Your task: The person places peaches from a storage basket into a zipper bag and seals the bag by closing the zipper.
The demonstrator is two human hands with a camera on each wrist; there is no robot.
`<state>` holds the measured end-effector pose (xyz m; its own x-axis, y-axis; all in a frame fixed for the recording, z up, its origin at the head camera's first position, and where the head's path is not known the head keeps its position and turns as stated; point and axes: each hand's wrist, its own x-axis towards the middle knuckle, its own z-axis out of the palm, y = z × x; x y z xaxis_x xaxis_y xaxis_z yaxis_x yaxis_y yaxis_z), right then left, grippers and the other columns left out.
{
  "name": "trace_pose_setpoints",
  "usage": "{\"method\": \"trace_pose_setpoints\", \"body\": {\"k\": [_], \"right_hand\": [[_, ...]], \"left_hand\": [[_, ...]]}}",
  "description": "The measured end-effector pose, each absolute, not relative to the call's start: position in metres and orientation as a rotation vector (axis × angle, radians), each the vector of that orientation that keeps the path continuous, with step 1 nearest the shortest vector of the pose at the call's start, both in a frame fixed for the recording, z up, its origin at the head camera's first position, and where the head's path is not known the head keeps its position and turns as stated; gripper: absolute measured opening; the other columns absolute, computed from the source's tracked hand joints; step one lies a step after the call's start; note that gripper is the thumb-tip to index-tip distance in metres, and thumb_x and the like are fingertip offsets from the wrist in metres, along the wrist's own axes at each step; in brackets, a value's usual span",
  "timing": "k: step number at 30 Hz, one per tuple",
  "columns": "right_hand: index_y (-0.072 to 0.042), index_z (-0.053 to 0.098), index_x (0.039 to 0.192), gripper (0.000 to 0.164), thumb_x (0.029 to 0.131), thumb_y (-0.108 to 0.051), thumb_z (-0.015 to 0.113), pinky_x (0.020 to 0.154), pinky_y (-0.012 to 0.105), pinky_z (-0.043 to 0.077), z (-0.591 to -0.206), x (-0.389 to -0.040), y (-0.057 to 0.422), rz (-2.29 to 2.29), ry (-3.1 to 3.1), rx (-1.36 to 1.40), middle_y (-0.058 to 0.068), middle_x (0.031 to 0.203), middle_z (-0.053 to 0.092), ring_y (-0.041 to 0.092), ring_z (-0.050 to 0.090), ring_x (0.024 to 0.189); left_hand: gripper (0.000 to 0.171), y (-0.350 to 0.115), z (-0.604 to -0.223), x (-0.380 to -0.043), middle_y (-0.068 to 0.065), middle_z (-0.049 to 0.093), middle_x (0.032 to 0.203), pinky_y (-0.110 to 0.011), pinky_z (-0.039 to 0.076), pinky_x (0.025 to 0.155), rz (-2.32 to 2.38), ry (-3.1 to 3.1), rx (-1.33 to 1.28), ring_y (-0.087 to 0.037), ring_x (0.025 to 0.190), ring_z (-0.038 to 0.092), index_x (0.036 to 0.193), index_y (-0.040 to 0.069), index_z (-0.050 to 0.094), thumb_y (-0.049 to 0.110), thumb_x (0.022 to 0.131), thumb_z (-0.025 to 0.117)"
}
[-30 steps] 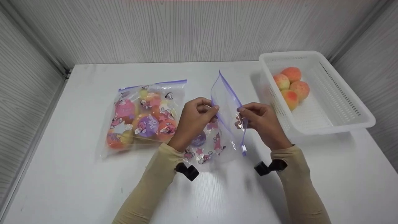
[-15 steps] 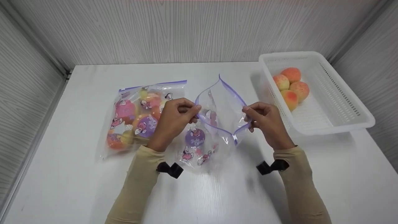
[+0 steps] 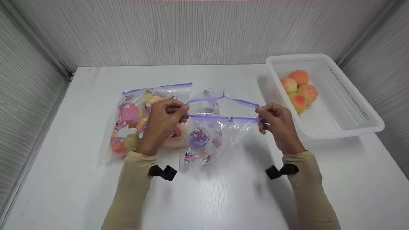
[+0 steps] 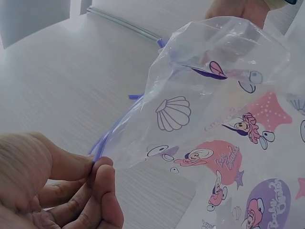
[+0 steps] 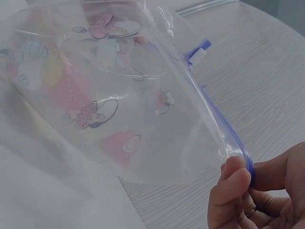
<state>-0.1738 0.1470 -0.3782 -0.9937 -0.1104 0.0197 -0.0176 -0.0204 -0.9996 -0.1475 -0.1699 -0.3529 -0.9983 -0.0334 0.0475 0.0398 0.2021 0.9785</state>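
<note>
A clear zip bag (image 3: pixel 199 140) printed with cartoon figures is stretched between the two hands, its purple-edged mouth spread apart. My left hand (image 3: pixel 164 119) pinches the left end of the mouth between thumb and fingers; the left wrist view shows the purple edge under the thumb (image 4: pixel 71 164). At the opposite end, my right hand (image 3: pixel 276 123) pinches the other side of the mouth. A white slider (image 5: pixel 198 56) sits on the purple zip. No contents show inside this bag. Partly behind the left hand lies a second zip bag (image 3: pixel 127 110), closed along its top and filled with round fruit.
A white plastic basket (image 3: pixel 345 131) stands at the right of the white table (image 3: pixel 217 198). Several peaches (image 3: pixel 298 92) sit at its left side. Grey wood-grain panels (image 3: pixel 204 32) rise behind the table and on both sides.
The hands have drawn apart, the left moving leftward and the right slightly rightward. The bag's mouth has gone from narrow to wide and now lies more level between them.
</note>
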Motion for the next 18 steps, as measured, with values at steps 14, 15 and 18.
{"method": "trace_pose_setpoints", "body": {"k": [14,15,18], "right_hand": [[-0.001,0.065,0.095,0.015,0.099,-0.015,0.067,0.050,0.023,0.052,-0.384,-0.183,0.140,-2.399,2.104,-0.118,0.009,0.079,0.060,0.014,0.055,0.058],[-0.002,0.066,0.094,0.014,0.100,-0.014,0.066,0.051,0.023,0.053,-0.384,-0.183,0.139,-2.416,2.098,-0.122,0.009,0.079,0.060,0.015,0.056,0.058],[0.000,0.067,0.096,0.013,0.100,-0.013,0.066,0.055,0.025,0.058,-0.385,-0.185,0.137,-2.438,2.095,-0.124,0.009,0.080,0.060,0.016,0.060,0.061]], "left_hand": [[0.015,-0.135,-0.350,-0.164,-0.011,0.072,0.090,-0.034,0.061,0.079,-1.928,-2.296,-0.147,-0.026,0.081,0.071,0.102,0.001,0.072,0.014,0.099,0.067],[0.014,-0.132,-0.349,-0.165,-0.011,0.072,0.090,-0.034,0.060,0.078,-1.921,-2.306,-0.153,-0.026,0.081,0.070,0.103,0.000,0.072,0.013,0.098,0.067],[0.017,-0.123,-0.346,-0.164,-0.009,0.072,0.091,-0.032,0.058,0.074,-1.901,-2.347,-0.164,-0.024,0.082,0.071,0.107,0.000,0.070,0.010,0.095,0.066]]}}
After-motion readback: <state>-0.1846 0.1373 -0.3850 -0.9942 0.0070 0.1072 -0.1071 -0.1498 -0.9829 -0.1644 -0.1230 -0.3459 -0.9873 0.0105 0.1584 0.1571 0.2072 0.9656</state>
